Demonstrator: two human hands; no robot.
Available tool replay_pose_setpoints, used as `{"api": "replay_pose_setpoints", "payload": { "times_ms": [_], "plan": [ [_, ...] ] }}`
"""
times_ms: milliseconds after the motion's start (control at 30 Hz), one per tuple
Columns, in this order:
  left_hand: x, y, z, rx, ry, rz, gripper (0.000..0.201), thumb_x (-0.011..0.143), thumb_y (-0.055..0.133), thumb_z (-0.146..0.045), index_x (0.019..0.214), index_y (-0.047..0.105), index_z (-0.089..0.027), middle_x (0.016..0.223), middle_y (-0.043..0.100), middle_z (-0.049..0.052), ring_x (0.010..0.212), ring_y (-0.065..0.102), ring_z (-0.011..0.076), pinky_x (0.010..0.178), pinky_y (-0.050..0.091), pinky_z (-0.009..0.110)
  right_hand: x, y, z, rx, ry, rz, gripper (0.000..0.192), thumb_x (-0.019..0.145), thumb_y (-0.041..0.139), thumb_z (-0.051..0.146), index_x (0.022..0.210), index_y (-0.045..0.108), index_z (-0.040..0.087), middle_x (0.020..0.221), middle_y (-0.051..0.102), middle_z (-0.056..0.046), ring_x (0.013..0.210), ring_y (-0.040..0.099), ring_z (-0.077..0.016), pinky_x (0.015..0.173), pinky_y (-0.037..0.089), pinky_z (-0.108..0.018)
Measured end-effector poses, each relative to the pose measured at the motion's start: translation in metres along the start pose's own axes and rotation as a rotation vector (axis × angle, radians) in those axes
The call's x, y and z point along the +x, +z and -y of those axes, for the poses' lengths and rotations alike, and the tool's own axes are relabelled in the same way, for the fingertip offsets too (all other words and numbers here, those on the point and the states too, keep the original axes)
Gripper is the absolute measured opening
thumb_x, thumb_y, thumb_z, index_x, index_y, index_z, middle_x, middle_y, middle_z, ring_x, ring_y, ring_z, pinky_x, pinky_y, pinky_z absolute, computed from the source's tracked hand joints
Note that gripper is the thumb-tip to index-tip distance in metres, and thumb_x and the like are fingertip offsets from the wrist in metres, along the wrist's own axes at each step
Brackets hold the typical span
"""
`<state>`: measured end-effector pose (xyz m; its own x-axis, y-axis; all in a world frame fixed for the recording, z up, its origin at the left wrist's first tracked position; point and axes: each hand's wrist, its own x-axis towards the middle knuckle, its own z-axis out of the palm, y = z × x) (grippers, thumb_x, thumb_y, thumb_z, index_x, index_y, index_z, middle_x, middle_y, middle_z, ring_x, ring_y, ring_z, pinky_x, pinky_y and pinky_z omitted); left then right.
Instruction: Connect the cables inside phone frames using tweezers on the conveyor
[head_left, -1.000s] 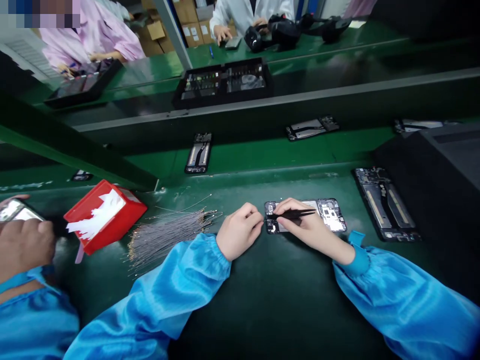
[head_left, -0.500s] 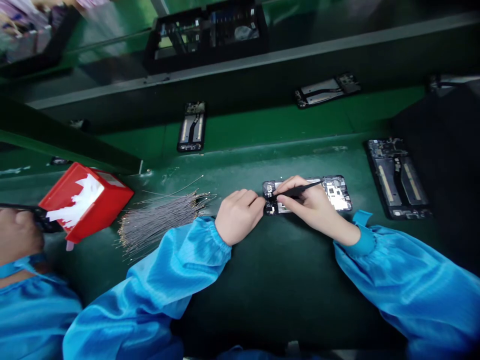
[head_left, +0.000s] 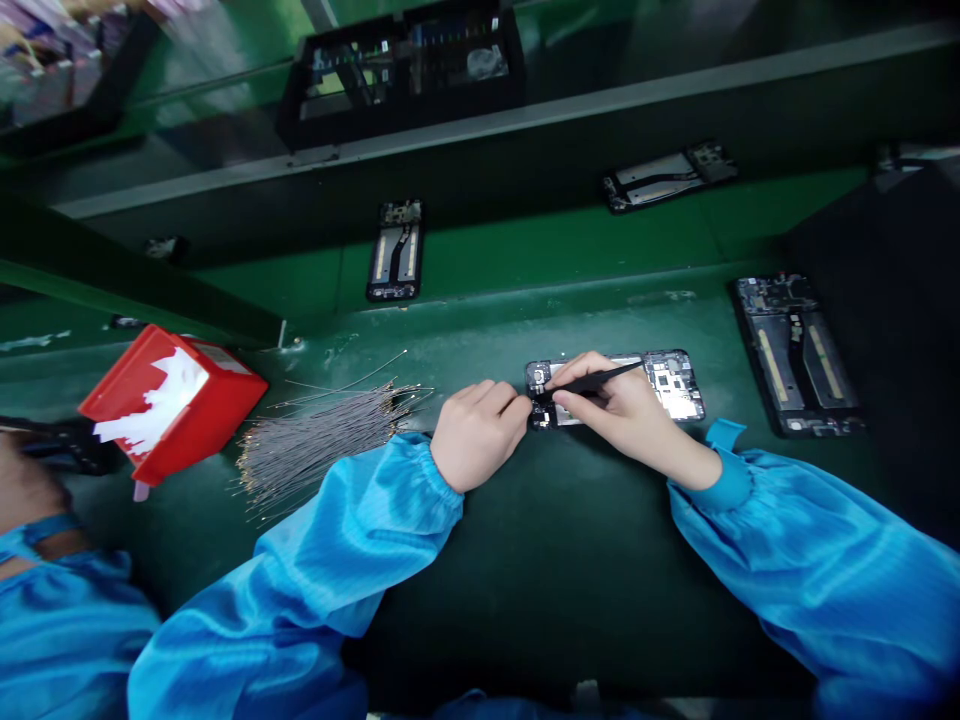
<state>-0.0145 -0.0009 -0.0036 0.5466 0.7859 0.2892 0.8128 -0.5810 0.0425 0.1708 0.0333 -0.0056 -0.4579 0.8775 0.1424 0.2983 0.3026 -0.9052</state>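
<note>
An opened phone (head_left: 679, 385) lies lengthwise on the green bench, its circuit board showing at the right end. My left hand (head_left: 480, 432) is closed, its curled fingers pressed against the phone's left end; the fingertips are hidden. In my right hand (head_left: 607, 395) I pinch black tweezers (head_left: 600, 380), their tip down at small parts near that same end. The right hand covers much of the phone's middle. Just left of my left hand lies a bundle of thin grey cables (head_left: 322, 440) with small metal ends.
A red bin (head_left: 217, 410) with white paper stands left, beside a co-worker's hand (head_left: 26, 485) holding a dark tool. Another opened phone (head_left: 799, 355) lies right, near a dark panel. More phones (head_left: 396, 250) (head_left: 667, 178) lie on the green strip behind. A black tray (head_left: 405, 75) sits above.
The phones on the strip behind have shifted a little to the right. The co-worker's hand at the left has moved slightly down and left. My own hands look almost unchanged.
</note>
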Motion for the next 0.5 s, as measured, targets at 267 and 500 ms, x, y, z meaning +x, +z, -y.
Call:
{"api": "replay_pose_setpoints", "payload": {
  "times_ms": [267,500],
  "plan": [
    [-0.0002,0.0002,0.0002,0.011,0.005,-0.009,0.021,0.085,0.043,-0.02,0.069,0.056,-0.017,0.065,0.053,0.001,0.06,0.044,0.0126,0.056,0.035,0.025,-0.0012,0.0,0.0017,-0.077,-0.126,0.041,0.007,0.08,0.052,0.017,0.086,0.053,0.02,0.085,0.06,-0.004,0.081,0.058,-0.0163,0.072,0.048,-0.031],
    [0.0009,0.0003,-0.0012,-0.001,0.0,0.034,0.023,0.086,0.041,-0.021,0.068,0.055,-0.017,0.065,0.052,0.001,0.061,0.045,0.0126,0.057,0.036,0.025,-0.003,0.0056,0.006,-0.27,-0.344,0.115,0.008,0.082,0.046,0.014,0.085,0.05,0.02,0.084,0.06,-0.006,0.08,0.056,-0.0185,0.073,0.046,-0.035]
  ]
}}
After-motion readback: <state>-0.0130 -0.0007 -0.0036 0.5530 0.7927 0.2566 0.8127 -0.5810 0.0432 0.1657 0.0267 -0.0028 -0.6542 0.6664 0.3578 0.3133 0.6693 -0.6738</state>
